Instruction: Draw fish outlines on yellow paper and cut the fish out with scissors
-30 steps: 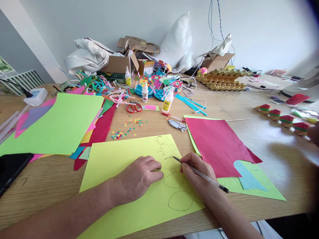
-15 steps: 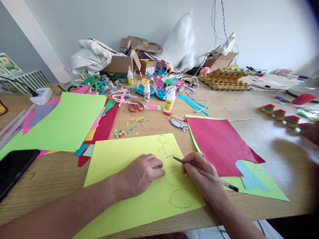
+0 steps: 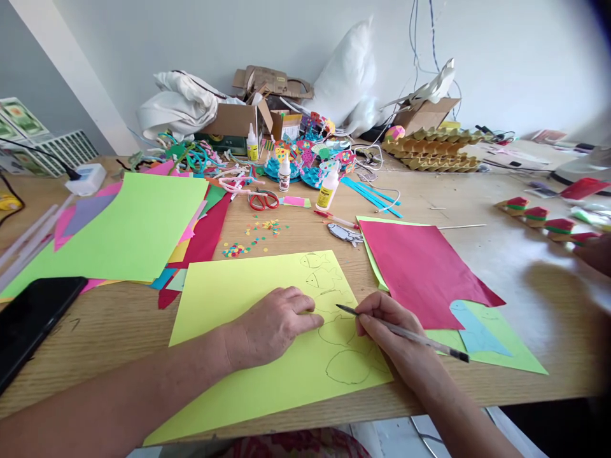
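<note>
A sheet of yellow paper (image 3: pixel 229 394) lies in front of me, with a column of pencil-thin fish outlines (image 3: pixel 347 367) down its right side. My left hand (image 3: pixel 274 324) rests palm down on the sheet, fingers loosely bent, holding nothing. In my right hand (image 3: pixel 394 331) is a slim pen (image 3: pixel 420 341), gripped near its dark tip. That tip points at the third fish from the top. The upper two fish carry an eye and a gill line. Part of the lower drawings lies behind my right hand.
Coloured sheets (image 3: pixel 153 229) and a black phone (image 3: pixel 41 318) lie left. Red paper (image 3: pixel 420 267), a blue fish cutout (image 3: pixel 482 331) and a small grey fish cutout (image 3: pixel 344 233) lie right. Behind are red scissors (image 3: pixel 263 200) and a glue bottle (image 3: pixel 328 187). Another person's hand (image 3: pixel 594 254) is at far right.
My right hand and the pen have shifted slightly right, the tip moving along the third fish. My left hand stays on the paper. The view has tilted a little.
</note>
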Tool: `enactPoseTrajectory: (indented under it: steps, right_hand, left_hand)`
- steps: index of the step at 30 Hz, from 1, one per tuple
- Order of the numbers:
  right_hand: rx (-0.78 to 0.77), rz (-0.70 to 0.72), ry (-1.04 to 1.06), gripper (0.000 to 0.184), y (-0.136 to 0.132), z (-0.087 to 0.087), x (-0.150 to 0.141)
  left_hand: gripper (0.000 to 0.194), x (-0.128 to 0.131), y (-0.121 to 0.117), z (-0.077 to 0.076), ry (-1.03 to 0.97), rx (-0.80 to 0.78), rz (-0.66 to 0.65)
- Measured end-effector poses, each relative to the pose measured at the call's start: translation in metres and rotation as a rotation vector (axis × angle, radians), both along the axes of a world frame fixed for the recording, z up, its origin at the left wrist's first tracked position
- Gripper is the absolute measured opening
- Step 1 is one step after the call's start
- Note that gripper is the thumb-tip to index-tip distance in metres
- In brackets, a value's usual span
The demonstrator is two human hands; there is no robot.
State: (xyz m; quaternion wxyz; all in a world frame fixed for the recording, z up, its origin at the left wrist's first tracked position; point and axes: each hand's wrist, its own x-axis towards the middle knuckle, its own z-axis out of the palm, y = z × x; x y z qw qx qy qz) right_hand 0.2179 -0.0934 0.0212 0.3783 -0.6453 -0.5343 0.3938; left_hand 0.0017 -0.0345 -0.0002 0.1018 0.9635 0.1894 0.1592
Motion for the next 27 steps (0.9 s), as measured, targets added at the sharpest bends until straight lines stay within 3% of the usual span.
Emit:
enactPoseTrajectory:
  steps: [7,27]
  right_hand:
    - [-0.033,0.073,-0.079,0.003,-0.004,-0.013,0.002]
    - [-0.009,0.154,-0.202,0.008,-0.003,-0.011,0.003]
  left_hand:
    - [0.028,0.003,-0.003,-0.003,0.023,0.048,0.033]
    - [0.028,0.003,-0.002,-0.005,0.011,0.068,0.032]
